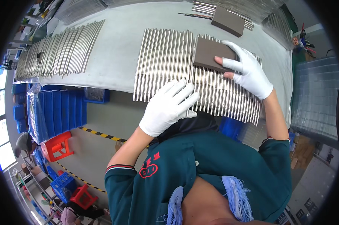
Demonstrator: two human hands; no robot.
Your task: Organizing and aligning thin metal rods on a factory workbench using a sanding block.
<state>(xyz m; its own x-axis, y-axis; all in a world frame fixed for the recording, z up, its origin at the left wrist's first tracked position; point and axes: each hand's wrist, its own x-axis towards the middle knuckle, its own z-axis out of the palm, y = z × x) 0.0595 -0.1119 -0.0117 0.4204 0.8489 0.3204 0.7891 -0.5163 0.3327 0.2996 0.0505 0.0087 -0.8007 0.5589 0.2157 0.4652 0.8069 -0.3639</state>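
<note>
Side by side across the table's near edge lies a row of shiny metal rods (162, 56), their near ends sticking out past the edge. My left hand (169, 105), in a white glove, rests on the near part of the row with its fingers stretched out; its thumb is by the rod ends. My right hand (248, 71) wears a white glove with some bare fingertips. It grips the right part of a flat grey-brown block (211, 54), which lies on top of the rods. What the far fingers of the right hand touch is partly hidden.
Another row of metal rods (61, 52) lies at the table's left. A second grey-brown block (228, 21) sits on rods at the back. Blue bins (62, 110) and a red stool (59, 146) stand at the left. Stacked clear plastic trays (315, 101) stand at the right.
</note>
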